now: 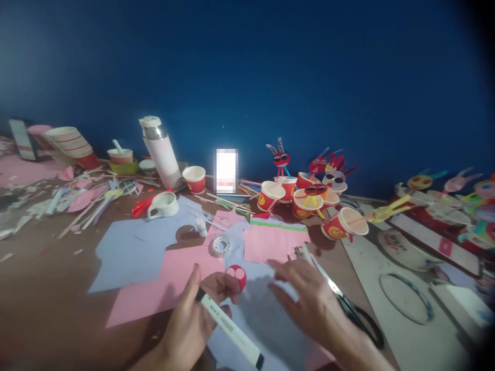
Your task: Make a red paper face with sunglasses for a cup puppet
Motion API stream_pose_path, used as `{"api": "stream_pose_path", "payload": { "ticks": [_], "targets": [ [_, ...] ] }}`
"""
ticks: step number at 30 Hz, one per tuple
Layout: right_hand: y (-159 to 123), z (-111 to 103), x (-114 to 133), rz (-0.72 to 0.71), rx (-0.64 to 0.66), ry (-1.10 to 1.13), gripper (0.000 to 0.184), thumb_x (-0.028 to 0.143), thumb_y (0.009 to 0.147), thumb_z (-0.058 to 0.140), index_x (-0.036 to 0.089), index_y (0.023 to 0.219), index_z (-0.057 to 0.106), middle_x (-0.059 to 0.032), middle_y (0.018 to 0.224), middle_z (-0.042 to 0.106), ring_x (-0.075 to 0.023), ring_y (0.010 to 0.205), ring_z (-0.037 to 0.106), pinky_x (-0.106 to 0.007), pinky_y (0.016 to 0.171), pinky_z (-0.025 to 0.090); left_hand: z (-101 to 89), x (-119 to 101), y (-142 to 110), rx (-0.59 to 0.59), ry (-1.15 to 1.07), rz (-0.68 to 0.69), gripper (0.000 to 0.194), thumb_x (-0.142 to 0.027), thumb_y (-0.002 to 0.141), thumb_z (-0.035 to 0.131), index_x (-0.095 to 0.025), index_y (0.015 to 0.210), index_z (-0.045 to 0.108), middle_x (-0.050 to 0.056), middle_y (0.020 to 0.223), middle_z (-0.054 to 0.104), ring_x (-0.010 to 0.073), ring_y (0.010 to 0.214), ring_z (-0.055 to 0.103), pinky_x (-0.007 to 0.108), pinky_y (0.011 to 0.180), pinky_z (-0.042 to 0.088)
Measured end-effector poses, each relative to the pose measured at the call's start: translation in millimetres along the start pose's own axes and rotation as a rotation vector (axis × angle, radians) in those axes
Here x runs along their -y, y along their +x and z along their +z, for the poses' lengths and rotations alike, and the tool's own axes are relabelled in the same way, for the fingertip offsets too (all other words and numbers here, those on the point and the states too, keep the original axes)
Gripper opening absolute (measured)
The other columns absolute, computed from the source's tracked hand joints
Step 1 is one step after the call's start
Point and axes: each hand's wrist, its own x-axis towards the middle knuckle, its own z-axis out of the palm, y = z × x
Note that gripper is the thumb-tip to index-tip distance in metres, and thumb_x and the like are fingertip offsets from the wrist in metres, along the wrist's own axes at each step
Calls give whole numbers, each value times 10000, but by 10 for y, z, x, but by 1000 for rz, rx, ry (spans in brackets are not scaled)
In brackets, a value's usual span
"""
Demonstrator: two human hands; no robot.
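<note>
A red disc [240, 278] with two pink ovals is pinched in the fingertips of the left hand [188, 312], above the near middle of the brown table [58, 293]. The same hand also grips a white pen-like stick [234, 332] with dark ends, slanting down toward the near side. The right hand [311, 288] is relaxed and spread, with nothing in its grasp; it seems to hover over the blue sheet [257, 304], though blur makes contact at the fingertips hard to judge. Just beside it lie black-handled scissors [358, 312].

Beyond the disc, a tape roll [216, 252] sits by the near left corner of a pink sheet [274, 245], and a small bottle [201, 227] stands farther left. A white handled cup [167, 206] is left of that, touching or close to a red object [142, 207]. Toward the table's back edge are a thermos [161, 154], a red paper cup [194, 183] and a blurred bright screen [226, 167]. Right of these, paper cups [269, 198] cluster with red figures [281, 159], and a tilted cup [335, 226] is nearest.
</note>
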Motion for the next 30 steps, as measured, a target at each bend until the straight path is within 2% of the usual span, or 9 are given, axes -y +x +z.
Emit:
{"api": "stream_pose_path", "payload": {
  "ticks": [3,4,7,9,12,14,17,23,30],
  "targets": [
    [5,124,361,-157,132,255,504,245,827,601,198,1296,421,-71,880,685,-223,777,606,-332,723,443,29,105,30,-8,-22,-31,521,-586,855,419,-124,855,659,63,810,605,162,729,535,251,663,416],
    [2,170,435,-194,141,344,532,315,812,629,203,1288,422,-72,880,686,-222,765,611,-329,716,450,28,134,32,1,-10,-45,511,-590,854,421,-136,858,655,54,814,604,158,723,535,255,674,414],
    [-19,265,529,-206,49,556,488,499,773,639,246,1176,531,-62,806,693,-219,709,629,-321,686,463,2,178,17,66,88,-41,448,-559,856,456,-152,879,644,37,806,595,148,706,528,249,662,397],
    [-37,270,528,-88,17,760,387,526,794,599,262,1077,597,-59,793,699,-213,700,641,-312,665,469,-26,180,1,99,171,-21,408,-526,851,493,-148,898,641,35,783,589,137,674,512,244,631,384],
    [-59,245,500,341,133,1135,300,503,813,581,237,932,653,-53,765,688,-197,689,639,-290,617,478,-75,182,-17,131,212,22,421,-535,835,511,-138,899,636,44,735,586,138,638,502,241,577,369],
    [-68,261,471,542,123,1277,307,509,769,629,209,819,663,-32,644,656,-169,595,602,-268,552,459,-113,193,-22,128,221,48,424,-541,831,512,-141,903,630,56,741,599,146,643,520,236,547,354],
    [-80,343,425,640,64,1357,322,498,714,688,180,731,642,-8,550,610,-128,515,533,-239,503,414,-165,205,-24,72,338,58,391,-504,848,517,-134,905,631,54,736,602,131,618,521,228,539,338],
    [-70,395,443,620,149,1400,316,460,700,717,169,759,611,6,582,594,-91,507,472,-202,465,353,-139,167,-25,52,685,112,430,-495,869,482,-120,690,589,22,600,539,105,538,457,223,530,333],
    [3,290,535,539,191,1474,226,380,756,694,178,781,594,10,597,623,-110,543,564,-231,543,451,-62,159,-27,89,737,76,460,-537,863,451,-130,677,559,19,605,534,109,537,463,223,524,346]
  ]
}}
